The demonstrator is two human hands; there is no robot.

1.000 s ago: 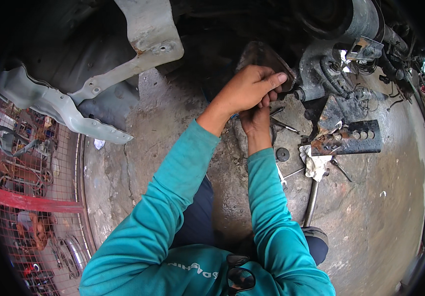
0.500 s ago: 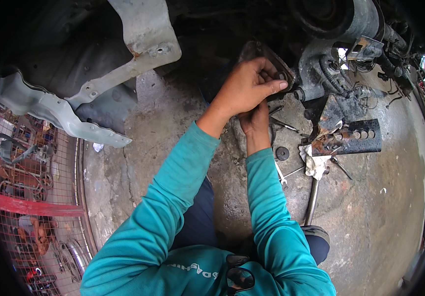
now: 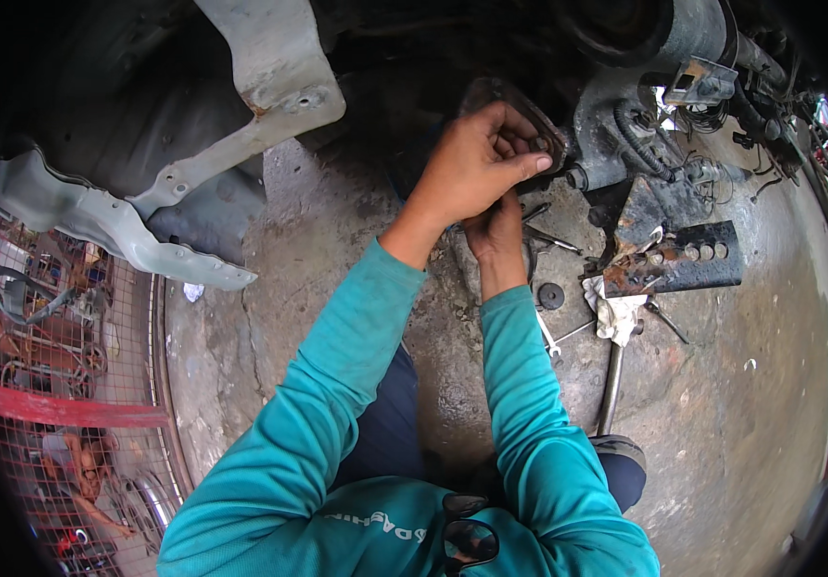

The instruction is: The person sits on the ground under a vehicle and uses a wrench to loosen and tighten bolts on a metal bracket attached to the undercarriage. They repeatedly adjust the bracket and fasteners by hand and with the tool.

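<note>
Teal sleeves run up from the lower edge, bare hands close together at upper centre. We have the left forearm slanting up and rightward, left hand with its back toward us, thumb stretched out beside curled fingers. Its grip looks nearly closed at a dark metal plate; we can't make out whether anything sits between thumb and fingers. Right forearm is almost vertical; right hand is just below the left, partly covered, fingers mostly hidden, so we can't say what its grip is doing. Plate is tilted, behind the left fingers, near a corrugated hose. On the concrete floor, right of the right forearm, we note a black disc, a wrench, a white rag touching a rusty bracket, and a metal bar below the rag.
</note>
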